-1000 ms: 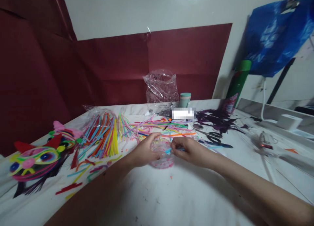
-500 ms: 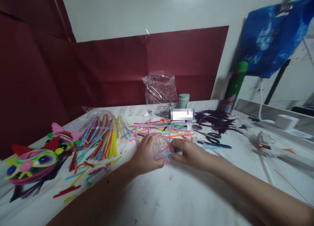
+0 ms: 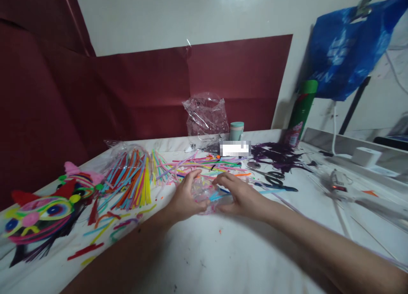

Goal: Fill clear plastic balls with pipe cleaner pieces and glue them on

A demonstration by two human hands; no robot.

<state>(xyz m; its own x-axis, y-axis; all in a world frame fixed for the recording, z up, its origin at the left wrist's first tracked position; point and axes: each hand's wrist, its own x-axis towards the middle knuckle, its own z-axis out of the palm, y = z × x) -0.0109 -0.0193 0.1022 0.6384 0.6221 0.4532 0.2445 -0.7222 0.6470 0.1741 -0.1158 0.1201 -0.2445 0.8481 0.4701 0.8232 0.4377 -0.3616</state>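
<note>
My left hand (image 3: 186, 198) and my right hand (image 3: 237, 196) meet at the middle of the white table (image 3: 223, 260). Between them sits a small clear ball with pink dots (image 3: 204, 193); both hands curl round it. My right fingers also pinch a light blue pipe cleaner (image 3: 219, 195) against the ball. Loose pipe cleaners in many colours (image 3: 207, 164) lie just beyond the hands.
A bundle of pipe cleaners in a clear bag (image 3: 132, 177) lies left. A colourful pipe-cleaner mask (image 3: 44, 209) is at far left. Scissors (image 3: 276, 180), purple scraps (image 3: 279, 154), a glue gun (image 3: 339, 185), a crumpled clear bag (image 3: 207, 117), a green can (image 3: 301, 109).
Both hands have closed in tighter round the ball and shifted slightly away from me. The view has drifted a little to the right.
</note>
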